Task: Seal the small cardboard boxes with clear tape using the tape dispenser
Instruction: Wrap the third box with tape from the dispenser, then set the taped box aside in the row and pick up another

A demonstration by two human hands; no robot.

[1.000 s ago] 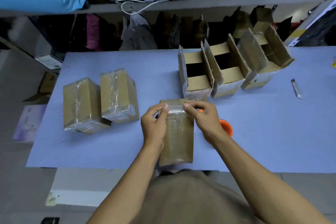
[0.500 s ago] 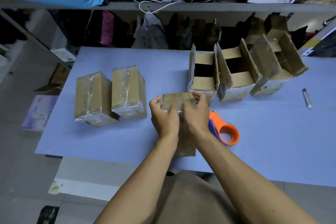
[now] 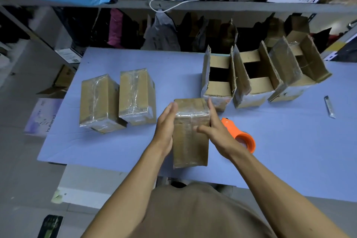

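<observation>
**Tape pressed home on third box**

Flat, straight-fingered hands press a box (image 3: 190, 135) from both sides at the front of the blue bench (image 3: 289, 150): the left hand (image 3: 165, 121) on its left wall, the right hand (image 3: 214, 127) on its right, apparently smoothing glossy clear tape over the far end. Neither grips. The orange plastic dispenser (image 3: 241, 137) lies just right of the box, within reach. Two sealed boxes (image 3: 117, 100), shiny with wrinkled film, sit to the left; three open boxes (image 3: 257, 81) wait behind, matt corrugated flaps upright.
</observation>
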